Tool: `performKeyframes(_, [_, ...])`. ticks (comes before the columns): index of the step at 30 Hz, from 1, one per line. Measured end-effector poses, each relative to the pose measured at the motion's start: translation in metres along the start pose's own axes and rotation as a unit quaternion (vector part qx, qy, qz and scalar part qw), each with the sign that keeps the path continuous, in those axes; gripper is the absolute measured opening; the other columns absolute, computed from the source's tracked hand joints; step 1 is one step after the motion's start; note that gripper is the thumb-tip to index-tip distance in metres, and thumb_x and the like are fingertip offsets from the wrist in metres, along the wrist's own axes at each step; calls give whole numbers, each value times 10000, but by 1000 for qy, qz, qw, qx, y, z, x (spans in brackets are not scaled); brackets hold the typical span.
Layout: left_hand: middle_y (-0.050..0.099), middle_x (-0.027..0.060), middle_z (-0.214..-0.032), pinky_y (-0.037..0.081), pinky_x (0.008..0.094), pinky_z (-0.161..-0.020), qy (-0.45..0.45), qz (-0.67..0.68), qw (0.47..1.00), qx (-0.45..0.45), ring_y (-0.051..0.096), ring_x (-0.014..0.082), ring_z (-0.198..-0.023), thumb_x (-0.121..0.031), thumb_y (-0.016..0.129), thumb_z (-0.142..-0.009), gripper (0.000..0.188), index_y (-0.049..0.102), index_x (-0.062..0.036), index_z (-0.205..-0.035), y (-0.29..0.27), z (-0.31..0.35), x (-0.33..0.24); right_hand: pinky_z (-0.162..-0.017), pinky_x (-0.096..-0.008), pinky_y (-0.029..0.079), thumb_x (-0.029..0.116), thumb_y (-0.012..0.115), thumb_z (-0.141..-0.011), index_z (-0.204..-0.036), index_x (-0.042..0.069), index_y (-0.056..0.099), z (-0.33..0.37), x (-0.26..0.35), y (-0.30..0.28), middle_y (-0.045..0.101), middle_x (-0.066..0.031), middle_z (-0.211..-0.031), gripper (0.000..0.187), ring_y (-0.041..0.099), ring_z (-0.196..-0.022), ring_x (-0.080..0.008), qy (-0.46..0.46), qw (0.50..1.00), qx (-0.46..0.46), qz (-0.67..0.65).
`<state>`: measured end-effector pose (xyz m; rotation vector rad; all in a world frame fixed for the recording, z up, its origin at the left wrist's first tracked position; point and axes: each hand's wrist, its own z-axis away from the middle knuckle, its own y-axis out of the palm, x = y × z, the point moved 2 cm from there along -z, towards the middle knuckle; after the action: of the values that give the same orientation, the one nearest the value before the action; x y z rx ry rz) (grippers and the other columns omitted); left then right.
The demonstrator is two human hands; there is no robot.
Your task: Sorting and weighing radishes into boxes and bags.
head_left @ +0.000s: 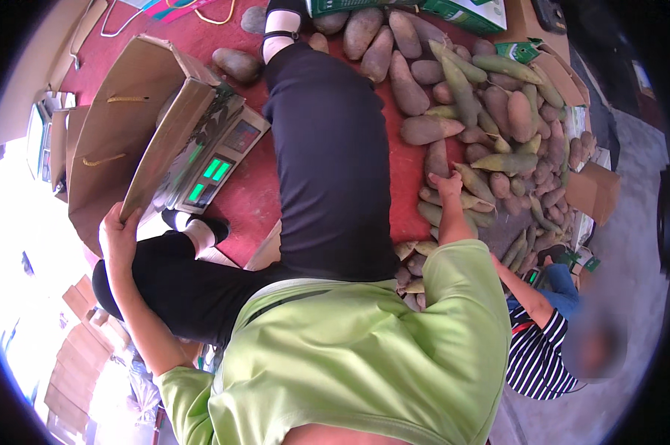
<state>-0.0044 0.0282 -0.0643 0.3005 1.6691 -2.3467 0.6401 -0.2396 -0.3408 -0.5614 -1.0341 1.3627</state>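
Observation:
A tall brown paper bag [131, 111] with yellow rope handles gapes on top of a digital scale [212, 174] with a lit green display. My left hand [120, 231] is closed on the near rim of this bag. On my right, my right hand [448, 185] reaches into a heap of long root vegetables that look like radishes, some green, some reddish brown. Its fingers are closed about the near end of a reddish-brown radish [437, 158]. Several green radishes [461, 89] lie higher in the heap.
Red cloth [413, 189] covers the floor between my legs and the heap. One loose radish [236, 65] lies beyond the scale. A green and white box [454, 13] stands at the far side. At the lower right another person in a striped shirt [535, 348] sits close by the heap.

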Motion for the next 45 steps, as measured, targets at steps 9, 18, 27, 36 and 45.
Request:
performKeyframes(9, [561,121,-701,442,330,-621,-4,-30,1000,-2,551,223,-630,-146,667,-810,159,648,-24,-910,-1,0,-6,-929,-386,482,271,905,-544,-1257,-77,435,15,8,39,528,-212,-1256,922,579,-1095,-293,100,991,15,-87])
performKeyframes(18, [607,146,-733,467,359,-655,-18,-39,999,2,601,281,-677,-156,666,-809,182,665,-33,-942,-6,3,-5,-800,-400,513,198,884,-555,-1286,-95,383,80,33,75,558,-203,-1181,933,589,-1034,-270,104,938,157,-290])
performKeyframes(27, [660,169,-864,496,414,-746,-10,-48,999,-10,636,351,-826,-199,668,-796,223,684,-65,-974,-6,5,-16,-738,-353,512,198,799,-647,-1336,47,434,82,32,90,586,-111,-1156,794,604,-971,-189,9,888,334,-316])
performKeyframes(36, [653,184,-858,490,430,-763,14,-27,999,15,628,365,-856,-179,646,-796,190,683,-55,-935,-12,11,-22,-998,-346,414,51,791,-617,-1345,-40,415,163,293,-65,537,-163,-1277,824,528,-1165,-231,-428,850,231,-204])
performKeyframes(45, [656,182,-853,487,436,-767,18,-29,999,10,624,366,-870,-205,649,-798,193,687,-59,-919,-13,14,-20,-942,-364,443,141,777,-663,-1231,34,533,345,470,-126,582,-158,-1149,628,564,-1072,-273,-796,600,72,-38])
